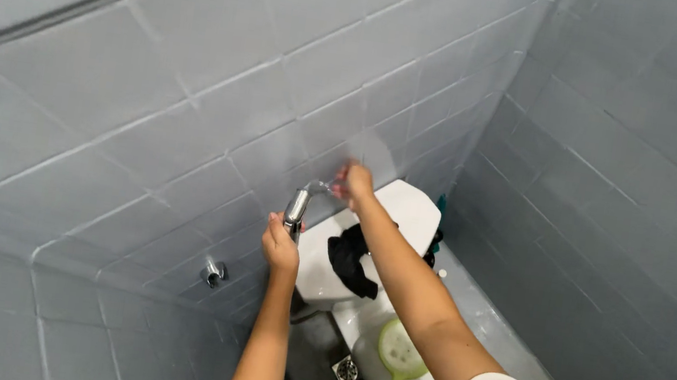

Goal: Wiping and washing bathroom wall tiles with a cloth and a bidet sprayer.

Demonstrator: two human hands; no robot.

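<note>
No packages, labels, signs or screens are showing anywhere around the hands.

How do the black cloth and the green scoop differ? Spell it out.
The black cloth is dark, limp and crumpled, draped over the white toilet tank; the green scoop is pale, rigid, round-headed with a straight handle, lying lower down by the bowl. Neither is touched by the left hand or right hand.
</note>
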